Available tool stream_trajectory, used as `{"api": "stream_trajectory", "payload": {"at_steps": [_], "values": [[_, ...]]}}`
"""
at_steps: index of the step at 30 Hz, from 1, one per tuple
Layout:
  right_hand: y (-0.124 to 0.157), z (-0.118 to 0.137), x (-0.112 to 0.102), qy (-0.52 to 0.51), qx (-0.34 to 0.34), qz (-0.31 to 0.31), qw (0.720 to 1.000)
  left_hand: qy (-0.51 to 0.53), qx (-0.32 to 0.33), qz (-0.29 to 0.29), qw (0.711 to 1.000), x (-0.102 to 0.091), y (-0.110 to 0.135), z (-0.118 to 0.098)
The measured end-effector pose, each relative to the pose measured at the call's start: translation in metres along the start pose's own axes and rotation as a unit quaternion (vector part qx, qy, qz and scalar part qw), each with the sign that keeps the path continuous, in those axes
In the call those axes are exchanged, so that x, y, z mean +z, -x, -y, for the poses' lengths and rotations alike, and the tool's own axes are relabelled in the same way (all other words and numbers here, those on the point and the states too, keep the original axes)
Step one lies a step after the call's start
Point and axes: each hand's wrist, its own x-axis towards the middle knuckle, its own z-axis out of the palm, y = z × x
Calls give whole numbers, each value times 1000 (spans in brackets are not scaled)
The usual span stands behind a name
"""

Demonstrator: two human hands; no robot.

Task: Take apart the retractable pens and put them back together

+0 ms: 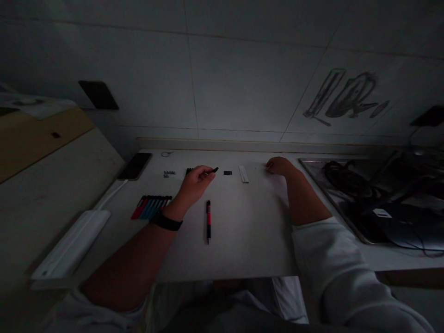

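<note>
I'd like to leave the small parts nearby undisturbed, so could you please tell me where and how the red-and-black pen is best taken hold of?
Probably pinch the red-and-black pen around mid-length, coming from above and closing across its long sides: it is slim and straight, lies flat, and neither long side touches another thing.

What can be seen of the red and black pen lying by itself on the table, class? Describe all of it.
The pen is slim and straight, with a dark top end, a red barrel, a black section lower down and a pale, metallic-looking pointed tip. The body looks like plastic. It lies flat on the white tabletop, tip towards the person, to the right of the row of coloured parts. Only the tabletop touches it; neither hand does. Any lettering is too small to read.
</note>
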Motion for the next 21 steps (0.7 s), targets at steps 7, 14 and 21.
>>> {"api": "stream_trajectory", "payload": {"at_steps": [7,14,21], "values": [[37,16,-63,-79,-31,-133,988,-65,57,9,996,2,3,-2],[120,111,-93,-256,-251,-170,918,-206,141,27,968,-1,8,-15],[120,161,18,-328,-288,-142,889,-281,180,74,940,2,11,-10]]}}
